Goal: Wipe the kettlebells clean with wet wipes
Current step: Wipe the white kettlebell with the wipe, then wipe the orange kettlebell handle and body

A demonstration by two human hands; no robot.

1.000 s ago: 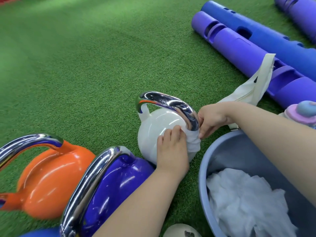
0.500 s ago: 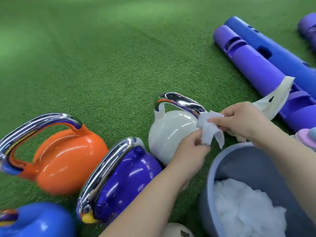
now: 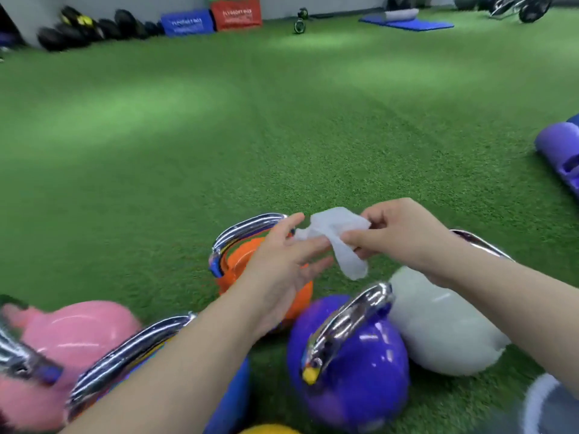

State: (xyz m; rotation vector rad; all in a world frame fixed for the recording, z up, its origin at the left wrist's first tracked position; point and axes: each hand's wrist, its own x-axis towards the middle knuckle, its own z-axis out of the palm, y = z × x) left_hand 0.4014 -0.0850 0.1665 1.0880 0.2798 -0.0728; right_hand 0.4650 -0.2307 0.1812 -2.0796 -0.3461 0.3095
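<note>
**Wipe held up between both hands, above the kettlebells**

While I hold the wet wipe (image 3: 336, 242) up in the air, my right hand (image 3: 404, 238) grasps it, thumb and curled fingers pinched on its upper right part so that a crumpled tail hangs down below my knuckles. My left hand (image 3: 283, 270) is released, palm turned up and fingers straight, their tips touching the left edge of the wipe without curling round it. The wipe touches no kettlebell.

Below my hands the kettlebells stand close together on the green turf (image 3: 282, 136). The orange kettlebell (image 3: 241, 267) sits right behind my left hand, its chrome handle arching above my fingers. The purple kettlebell (image 3: 354, 368) is nearest to me in the middle, its handle turned edge-on with a yellow end showing. Just beside it on the right, under my right forearm, lies the white kettlebell (image 3: 438, 333), with part of its handle showing past my wrist. On the left my forearm crosses over the blue kettlebell (image 3: 230, 399), and further left is the pink kettlebell (image 3: 72, 339), blurred. A yellow rounded top (image 3: 269, 429) peeks in at the bottom edge.

At the lower right corner shows the rim of a grey basin (image 3: 532, 405). A purple tube (image 3: 557, 145) lies on the turf at the right edge. Far off by the wall are dark balls (image 3: 91, 28), a blue box (image 3: 187, 23) and a red box (image 3: 236, 12).
</note>
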